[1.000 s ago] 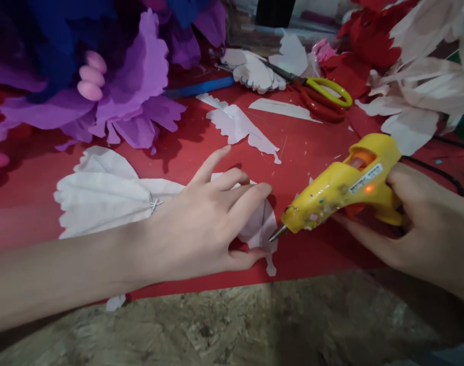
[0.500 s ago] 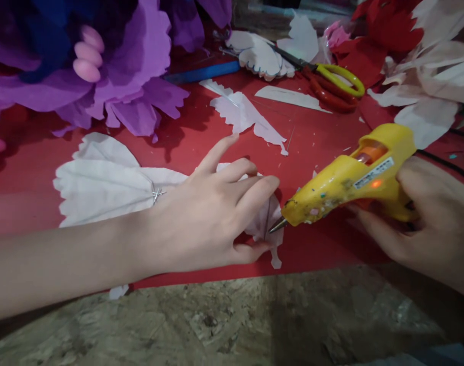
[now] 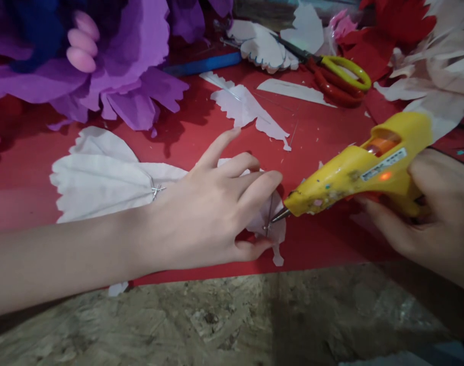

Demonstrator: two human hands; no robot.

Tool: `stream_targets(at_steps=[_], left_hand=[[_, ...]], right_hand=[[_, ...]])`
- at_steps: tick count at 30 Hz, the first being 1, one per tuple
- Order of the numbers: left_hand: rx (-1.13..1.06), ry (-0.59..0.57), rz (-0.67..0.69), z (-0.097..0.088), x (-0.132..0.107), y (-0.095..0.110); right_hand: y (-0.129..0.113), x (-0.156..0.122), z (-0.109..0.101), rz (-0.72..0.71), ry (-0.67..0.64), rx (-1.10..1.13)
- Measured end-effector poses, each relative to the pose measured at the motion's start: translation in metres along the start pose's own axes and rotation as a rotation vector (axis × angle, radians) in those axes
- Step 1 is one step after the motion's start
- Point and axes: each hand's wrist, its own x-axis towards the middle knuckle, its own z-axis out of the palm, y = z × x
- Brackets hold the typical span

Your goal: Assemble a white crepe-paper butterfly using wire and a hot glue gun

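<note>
My left hand (image 3: 216, 208) lies palm down with spread, bent fingers, pressing a white scalloped petal (image 3: 278, 231) onto the red surface. A thin dark wire shows on this petal between thumb and forefinger; the rest is under my hand. In my right hand (image 3: 441, 218) is a yellow hot glue gun (image 3: 353, 173), its orange light lit and its metal nozzle just above the petal near the wire. Left of my wrist lies another white scalloped petal (image 3: 98, 178), with crossed silvery wire ends (image 3: 156, 190) at its narrow end.
Behind my hands are a large purple paper flower (image 3: 136, 66) with pink egg-shaped pieces (image 3: 82, 41), scissors (image 3: 342, 76), a blue strip (image 3: 205, 63) and white cut pieces (image 3: 250, 107). Red paper (image 3: 372, 48) and pale petals (image 3: 449, 66) lie at right. A rough chipboard edge (image 3: 201, 315) runs along the front.
The glue gun's nozzle has drawn back slightly up and right, exposing the wire's lower end and a small shiny spot. My left hand stays on the petal; the view has shifted slightly.
</note>
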Motion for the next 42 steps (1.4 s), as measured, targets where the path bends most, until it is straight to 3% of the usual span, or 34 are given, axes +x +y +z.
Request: stream_targets(at_steps=[10,27,33,39,42], left_hand=[[-0.016,0.003,0.010,0.0005,-0.0025,-0.0001],[0.007,0.006,0.006,0.0025,-0.0017,-0.0008],[-0.002,0.014,0.021,0.0019,-0.0029,-0.0016],[-0.009,0.014,0.023,0.0034,-0.0031,-0.0017],[-0.005,0.011,0.026,0.0029,-0.0030,-0.0019]], right_hand=[[0.0040,-0.0008,-0.0004,0.002,0.027,-0.033],[0.0050,0.0012,0.0033,0.136,-0.006,-0.072],[0.0044,0.0001,0.0024,0.088,0.027,-0.032],[0.0065,-0.0006,-0.0011,0.246,-0.036,0.057],[0.0048,-0.0017,-0.0030,0.176,-0.029,0.063]])
